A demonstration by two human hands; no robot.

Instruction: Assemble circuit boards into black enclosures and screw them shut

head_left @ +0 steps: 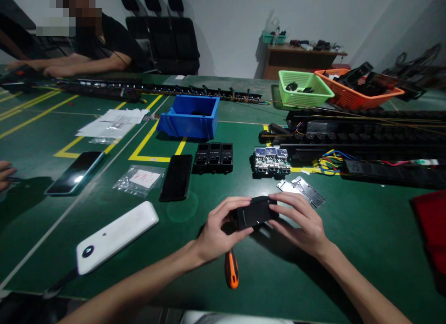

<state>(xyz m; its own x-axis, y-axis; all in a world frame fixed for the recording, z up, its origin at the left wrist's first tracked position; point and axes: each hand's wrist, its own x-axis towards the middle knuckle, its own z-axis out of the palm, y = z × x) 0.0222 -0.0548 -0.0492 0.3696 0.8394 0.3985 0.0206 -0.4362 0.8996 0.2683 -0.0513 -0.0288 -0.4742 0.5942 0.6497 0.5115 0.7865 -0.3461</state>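
Between my two hands is a small black plastic housing (257, 212), raised over the green table. My left hand (223, 226) grips its left end, thumb below and fingers on top. The fingers of my right hand (299, 219) hold its right end. Under my left hand lies a screwdriver with an orange and black handle (232, 270); its shaft is hidden. Beyond my hands sit a row of black housings (213, 157), a group of green circuit boards (271, 161) and some thin flat plates (308, 192).
A black phone (176, 177), a plastic bag (138, 181), another phone (75, 173) and a white device (116, 238) lie left. Behind stand a blue bin (190, 119), green basket (304, 89) and orange basket (358, 89). Long black rails (365, 138) lie right. A co-worker (94, 49) sits across.
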